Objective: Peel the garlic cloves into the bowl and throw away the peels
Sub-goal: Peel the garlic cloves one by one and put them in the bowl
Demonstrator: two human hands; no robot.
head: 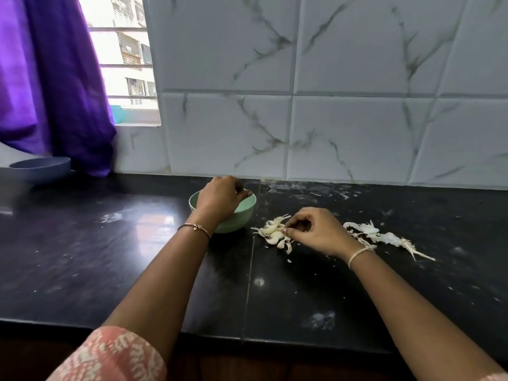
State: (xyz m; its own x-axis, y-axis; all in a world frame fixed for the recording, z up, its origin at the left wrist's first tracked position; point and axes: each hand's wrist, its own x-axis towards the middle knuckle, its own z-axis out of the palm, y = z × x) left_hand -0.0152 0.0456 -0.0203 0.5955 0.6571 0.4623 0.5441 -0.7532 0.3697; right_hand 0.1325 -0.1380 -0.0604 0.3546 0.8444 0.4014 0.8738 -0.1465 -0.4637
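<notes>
The left hand (220,196) sits over the green bowl (237,220) and hides most of the inside, so I cannot tell what is in it. Its fingers are curled down, and I cannot tell if they hold anything. The right hand (316,232) is curled too, and its thumb and fingertips pinch a bit of the garlic cloves (273,233) (a small white heap, where it is hard to tell clove from skin). The heap lies on the black bench (110,257) just right of the bowl, with one thin stalk poking left. The peels (384,237) lie in a long strip past the right hand. The strip runs left to right, and its thin tail points to the near right.
</notes>
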